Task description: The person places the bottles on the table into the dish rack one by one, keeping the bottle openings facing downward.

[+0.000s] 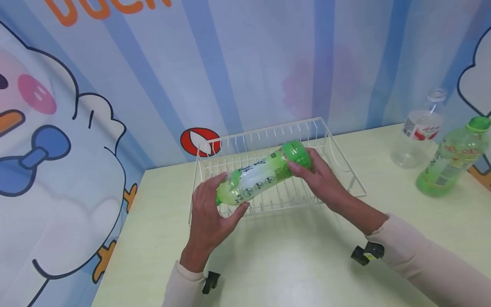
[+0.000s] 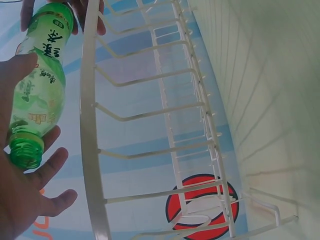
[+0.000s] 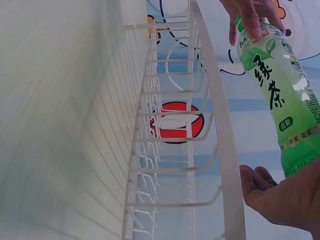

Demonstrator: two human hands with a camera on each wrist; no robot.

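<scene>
A green tea bottle (image 1: 261, 177) lies tilted between both hands above a white wire rack (image 1: 261, 131). Its narrow neck points left and its broad base right. My left hand (image 1: 209, 213) holds the neck end, thumb on the near side and fingers on the far side. At the base, my right hand (image 1: 326, 181) grips with thumb in front and fingers behind, partly hidden. The left wrist view shows the bottle's green threaded neck (image 2: 26, 150) beside the palm. In the right wrist view the printed label (image 3: 272, 80) faces the camera.
To the right on the pale table (image 1: 268, 264) stand a clear plastic bottle (image 1: 420, 128) with a red-and-white label and another green bottle (image 1: 452, 157) with a green cap. A cartoon-printed backdrop (image 1: 253, 64) rises directly behind the rack.
</scene>
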